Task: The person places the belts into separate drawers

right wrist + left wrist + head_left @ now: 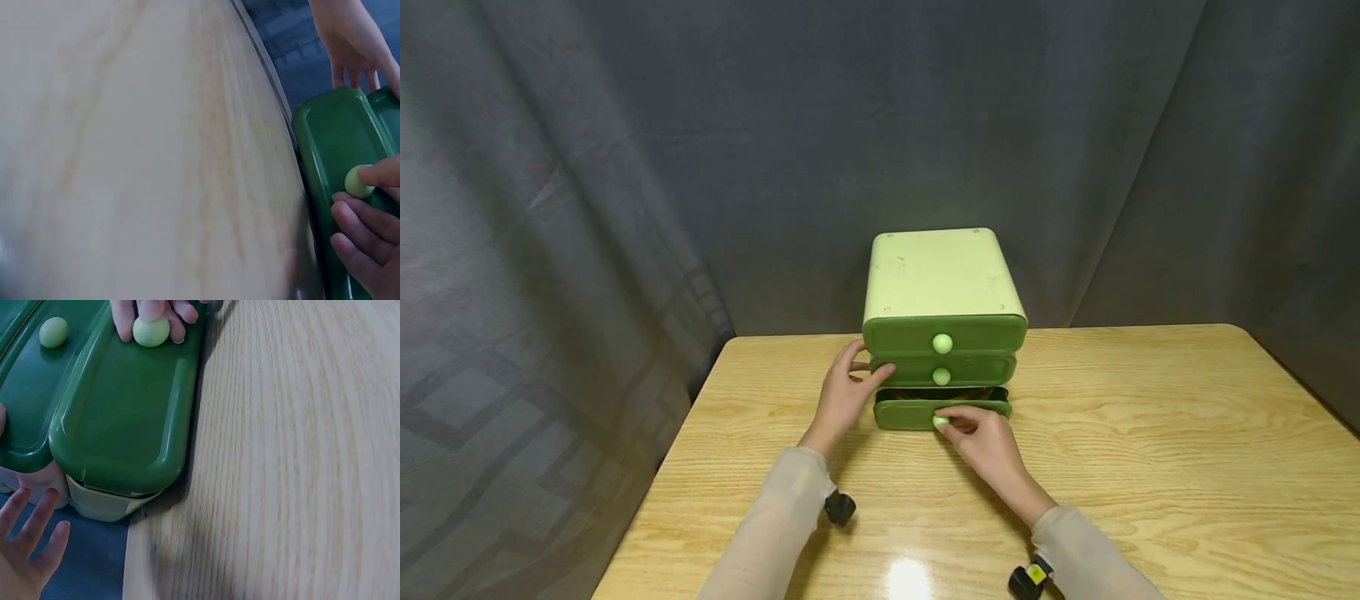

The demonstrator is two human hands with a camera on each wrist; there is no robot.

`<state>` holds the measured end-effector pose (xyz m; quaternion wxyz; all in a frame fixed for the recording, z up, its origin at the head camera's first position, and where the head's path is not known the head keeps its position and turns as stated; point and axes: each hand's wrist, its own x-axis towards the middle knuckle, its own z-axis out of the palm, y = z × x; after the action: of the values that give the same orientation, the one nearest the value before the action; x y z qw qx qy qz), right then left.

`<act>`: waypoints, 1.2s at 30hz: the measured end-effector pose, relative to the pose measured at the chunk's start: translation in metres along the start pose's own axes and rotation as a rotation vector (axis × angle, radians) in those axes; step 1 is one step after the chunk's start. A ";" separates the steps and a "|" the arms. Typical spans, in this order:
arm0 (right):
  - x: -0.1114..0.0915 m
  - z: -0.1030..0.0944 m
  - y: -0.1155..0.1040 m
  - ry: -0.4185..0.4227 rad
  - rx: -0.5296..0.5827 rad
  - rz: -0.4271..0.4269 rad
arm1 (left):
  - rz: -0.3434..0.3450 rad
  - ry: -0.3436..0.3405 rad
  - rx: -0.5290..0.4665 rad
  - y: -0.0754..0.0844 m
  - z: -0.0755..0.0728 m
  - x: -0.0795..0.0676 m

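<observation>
A small chest of drawers [943, 275] with a pale green body and three dark green drawers stands on the table. Its bottom drawer [902, 415] is pulled partly out, leaving a dark gap above the front; brownish contents show only faintly. My right hand [985, 442] pinches that drawer's round light green knob [358, 183] between thumb and fingers. At the chest's left side, my left hand [842, 396] rests with its fingers fairly straight against the side wall and the thumb over the edge of the middle drawer [910, 372]. The top drawer [902, 335] is closed.
The chest sits near the back edge of a light wooden table [1150, 450]. Behind it hangs a dark grey curtain [820, 167], which also runs along the left side. Black wrist cameras [840, 507] are strapped below both sleeves.
</observation>
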<state>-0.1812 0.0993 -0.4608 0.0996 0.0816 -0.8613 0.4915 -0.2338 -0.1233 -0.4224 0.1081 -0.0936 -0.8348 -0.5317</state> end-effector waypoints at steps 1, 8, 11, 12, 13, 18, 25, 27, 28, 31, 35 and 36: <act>0.001 0.000 0.000 0.000 -0.001 0.000 | -0.001 0.000 -0.001 0.000 0.000 0.000; 0.006 0.000 0.000 0.006 0.000 -0.001 | 0.006 0.003 -0.015 0.000 0.001 -0.001; 0.008 0.001 0.000 0.005 0.004 0.001 | 0.002 0.003 -0.017 0.001 0.001 -0.001; 0.008 0.001 0.000 0.004 0.005 0.002 | 0.001 0.003 -0.016 0.001 0.001 -0.002; 0.009 0.001 0.000 0.005 0.008 0.005 | 0.001 0.003 -0.015 0.001 0.001 -0.002; 0.012 0.002 0.001 0.009 0.019 0.009 | 0.001 0.005 -0.012 0.001 0.001 -0.002; 0.015 0.002 0.002 0.010 0.025 0.004 | -0.003 0.008 -0.017 0.000 0.001 -0.001; 0.016 0.002 0.002 0.012 0.024 0.004 | -0.002 0.008 -0.021 0.000 0.002 -0.002; 0.016 0.002 0.002 0.012 0.025 0.005 | -0.001 0.007 -0.023 0.000 0.002 -0.002; 0.018 0.002 0.001 0.016 0.029 0.005 | -0.006 0.007 -0.034 0.000 0.002 -0.002; 0.019 0.003 0.001 0.023 0.028 0.000 | -0.024 0.011 -0.055 0.003 0.004 -0.003; 0.020 0.003 0.002 0.024 0.027 -0.003 | -0.029 0.015 -0.060 0.003 0.004 -0.003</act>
<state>-0.2008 0.0968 -0.4586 0.1095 0.0781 -0.8532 0.5039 -0.2305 -0.1182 -0.4222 0.1037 -0.0810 -0.8189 -0.5587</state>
